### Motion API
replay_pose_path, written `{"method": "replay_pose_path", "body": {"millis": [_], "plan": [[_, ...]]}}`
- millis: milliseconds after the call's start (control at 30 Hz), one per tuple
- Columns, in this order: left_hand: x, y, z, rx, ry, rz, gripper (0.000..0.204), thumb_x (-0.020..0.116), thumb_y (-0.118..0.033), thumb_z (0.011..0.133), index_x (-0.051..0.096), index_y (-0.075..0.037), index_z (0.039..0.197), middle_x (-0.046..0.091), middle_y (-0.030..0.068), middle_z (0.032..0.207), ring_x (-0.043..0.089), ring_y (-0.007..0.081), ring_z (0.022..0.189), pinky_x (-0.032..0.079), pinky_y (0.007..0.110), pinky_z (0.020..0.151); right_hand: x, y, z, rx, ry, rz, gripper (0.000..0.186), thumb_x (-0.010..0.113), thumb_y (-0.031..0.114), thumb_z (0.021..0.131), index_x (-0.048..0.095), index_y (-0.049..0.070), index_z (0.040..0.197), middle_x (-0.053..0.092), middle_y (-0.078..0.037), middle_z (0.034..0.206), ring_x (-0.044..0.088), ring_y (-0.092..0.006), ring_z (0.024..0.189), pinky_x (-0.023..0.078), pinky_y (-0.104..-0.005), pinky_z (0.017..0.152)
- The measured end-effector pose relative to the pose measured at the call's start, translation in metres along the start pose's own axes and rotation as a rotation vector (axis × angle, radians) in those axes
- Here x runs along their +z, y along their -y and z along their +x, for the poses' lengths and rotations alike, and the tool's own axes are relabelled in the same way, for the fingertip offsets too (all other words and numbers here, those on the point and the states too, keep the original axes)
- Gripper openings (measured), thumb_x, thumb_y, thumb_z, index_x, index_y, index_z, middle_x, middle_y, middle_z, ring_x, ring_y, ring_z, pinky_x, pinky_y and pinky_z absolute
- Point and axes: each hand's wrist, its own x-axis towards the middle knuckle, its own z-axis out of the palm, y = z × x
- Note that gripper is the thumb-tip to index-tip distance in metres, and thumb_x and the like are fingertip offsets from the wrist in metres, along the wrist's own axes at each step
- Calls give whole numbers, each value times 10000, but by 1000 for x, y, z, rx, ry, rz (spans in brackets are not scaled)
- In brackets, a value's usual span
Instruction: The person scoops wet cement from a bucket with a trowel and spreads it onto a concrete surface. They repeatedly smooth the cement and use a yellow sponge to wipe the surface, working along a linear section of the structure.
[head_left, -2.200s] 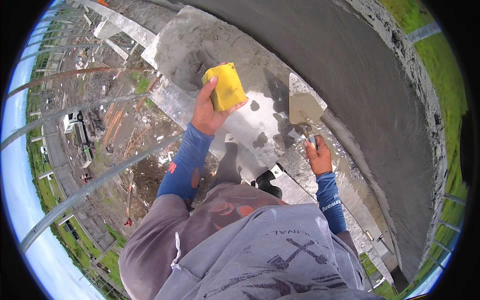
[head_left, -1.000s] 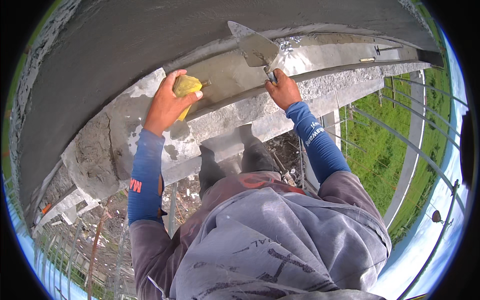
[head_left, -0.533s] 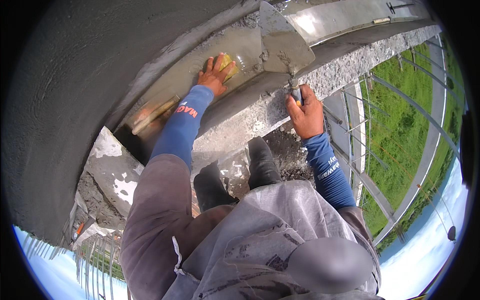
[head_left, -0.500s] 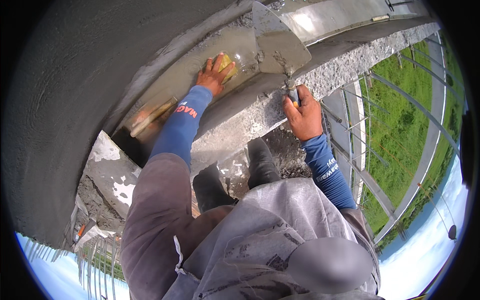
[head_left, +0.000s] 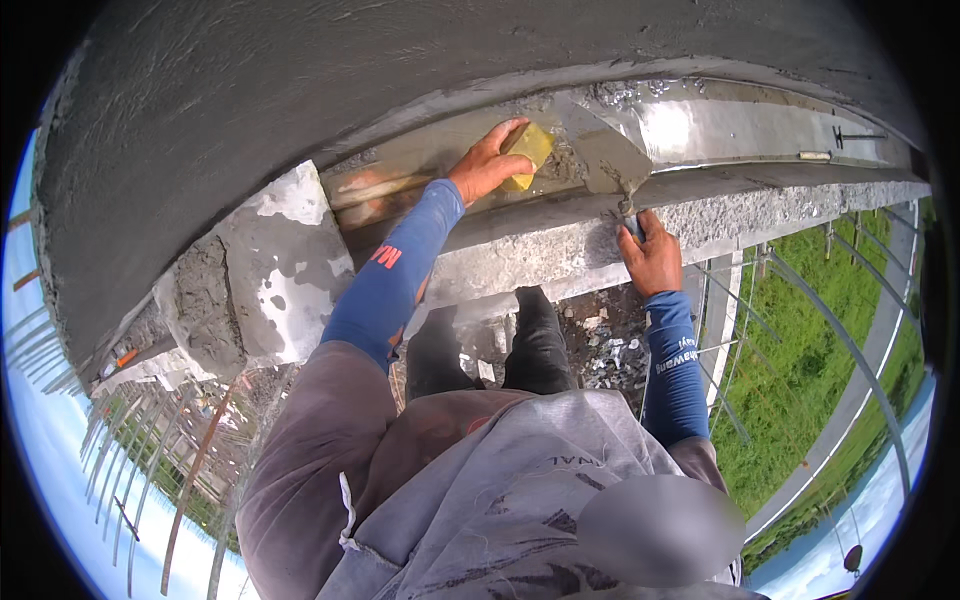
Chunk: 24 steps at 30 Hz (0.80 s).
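1. A grey concrete wall fills the top of the frame, with a wet ledge below it.
2. At upper centre, the left hand presses a yellow sponge on the wet recess.
3. Just to the right, the right hand grips the handle of a trowel.

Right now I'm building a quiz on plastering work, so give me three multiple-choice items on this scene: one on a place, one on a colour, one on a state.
1. Where is the sponge?
A. on the floor by the boots
B. pressed to the wet ledge face
C. tucked in a pocket

2. What colour are the sleeves?
A. blue
B. red
C. white

3. How is the trowel held?
A. lying loose
B. gripped by both hands
C. gripped by the right hand, blade against the mortar

Answers: 1 B, the left hand presses the sponge on the ledge. 2 A, the sleeves are blue. 3 C, the right hand holds the trowel alone.
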Motion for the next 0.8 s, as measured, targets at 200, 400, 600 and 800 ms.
{"method": "replay_pose_path", "body": {"millis": [200,400,600,800], "plan": [[-90,-50,-262,145,-286,-764,761,674,-190,902,328,-105,1574,542,114,1382,646,259,1171,557,430,886,59,124,-12,-515,298,99,403,700,236,904,653,-49,1185,740,-276,1006,731,-460,955,565,-486,824],[-181,-31,-430,262,-865,-369,449,665,-147,857,542,-4,1264,642,97,1102,659,191,970,544,343,775,214,387,-60,-297,1171,706,228,666,112,984,560,31,1170,578,-28,828,525,-84,591,428,-280,520],[-268,-7,-492,136,-1285,-85,360,723,-233,822,612,42,1026,677,161,953,666,237,863,544,362,742,330,584,-115,88,1510,1035,206,557,258,1083,631,79,1154,691,-61,895,629,-156,576,559,-301,487],[-339,31,-542,164,-1355,-230,395,709,-244,878,610,44,1128,695,151,999,681,225,892,550,371,772,330,652,-132,-434,1144,77,328,620,367,1038,641,72,1180,746,-109,1021,746,-231,896,604,-378,669]]}}
